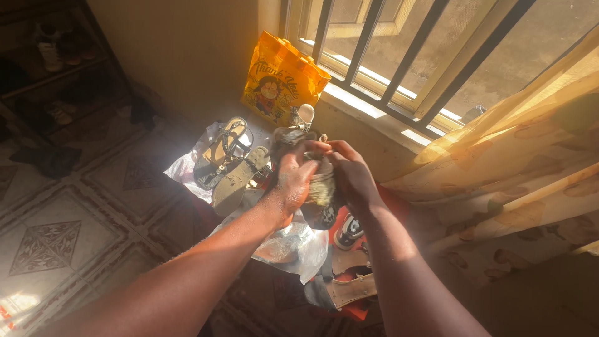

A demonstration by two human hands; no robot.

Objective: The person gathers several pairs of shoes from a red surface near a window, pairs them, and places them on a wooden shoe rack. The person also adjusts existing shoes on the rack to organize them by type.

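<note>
Both hands, left and right, are gripping a shoe; risking dropping it onto sandals if loosened.

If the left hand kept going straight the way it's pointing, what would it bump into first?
Probably the grey shoe that the left hand already grips together with the right hand. Beyond it lie more sandals, then the orange bag; depth is unclear.
</note>
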